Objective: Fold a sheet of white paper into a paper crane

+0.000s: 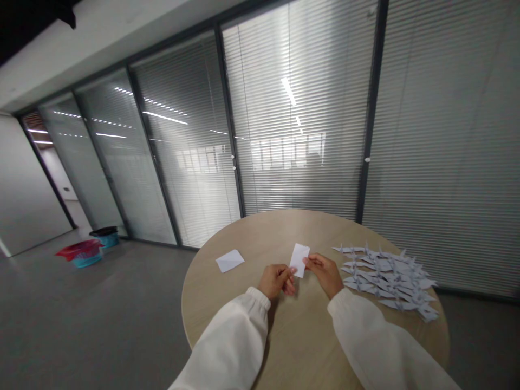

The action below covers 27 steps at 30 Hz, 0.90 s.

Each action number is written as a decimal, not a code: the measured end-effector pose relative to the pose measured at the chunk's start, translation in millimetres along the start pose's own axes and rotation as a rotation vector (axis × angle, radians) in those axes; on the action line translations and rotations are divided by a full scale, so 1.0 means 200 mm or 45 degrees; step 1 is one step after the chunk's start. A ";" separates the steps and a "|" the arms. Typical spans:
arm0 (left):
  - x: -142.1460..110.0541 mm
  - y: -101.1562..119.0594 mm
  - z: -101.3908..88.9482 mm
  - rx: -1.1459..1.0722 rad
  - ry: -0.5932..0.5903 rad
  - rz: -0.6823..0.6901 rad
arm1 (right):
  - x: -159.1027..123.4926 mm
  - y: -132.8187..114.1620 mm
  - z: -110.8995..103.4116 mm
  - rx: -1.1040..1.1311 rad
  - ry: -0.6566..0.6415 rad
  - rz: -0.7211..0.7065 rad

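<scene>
A small white rectangle of paper (299, 259) is held up over the table between both hands. My left hand (277, 280) pinches its lower left edge with thumb and fingers. On the opposite edge, my right hand (324, 272) grips the paper between thumb and forefinger. Flat on the table to the left lies another white paper piece (230, 261), with a faint crease across it. Many folded paper cranes (390, 276) are laid out in rows to the right of my right hand.
The round wooden table (227, 309) stands close to a glass partition with blinds (300, 179). On the grey floor at the left are a blue bin with a red liner (83, 253) and a blue bin with a black liner (106, 237). A doorway opens at the far left.
</scene>
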State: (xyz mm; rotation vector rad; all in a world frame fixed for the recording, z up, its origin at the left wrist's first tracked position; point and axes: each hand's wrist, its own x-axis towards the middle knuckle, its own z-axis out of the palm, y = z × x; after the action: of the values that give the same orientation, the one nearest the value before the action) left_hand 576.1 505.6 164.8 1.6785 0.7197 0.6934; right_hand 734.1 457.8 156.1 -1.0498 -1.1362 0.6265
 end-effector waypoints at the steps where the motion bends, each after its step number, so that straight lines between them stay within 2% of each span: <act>1: 0.00 0.00 0.00 0.018 0.010 0.009 | 0.00 0.00 0.00 0.007 -0.005 0.002; 6: -0.01 0.02 -0.01 -0.005 -0.040 0.061 | 0.00 -0.01 0.00 0.107 0.000 0.036; 11: -0.02 0.05 -0.02 0.003 0.119 0.345 | 0.00 -0.01 0.02 0.282 -0.048 0.209; 15: -0.02 0.04 -0.04 0.138 0.136 0.512 | -0.01 0.00 0.02 0.392 -0.132 0.328; 20: 0.01 0.01 -0.06 0.064 0.145 0.492 | -0.02 -0.01 0.02 0.403 -0.173 0.393; 27: 0.02 0.03 -0.05 0.008 0.205 0.313 | -0.02 0.01 0.02 0.285 -0.232 0.428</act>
State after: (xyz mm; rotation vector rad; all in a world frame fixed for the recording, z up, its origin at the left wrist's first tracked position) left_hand 571.9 513.5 173.4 1.7476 0.6328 1.0097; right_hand 728.8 457.0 153.6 -1.0123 -1.0233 1.1091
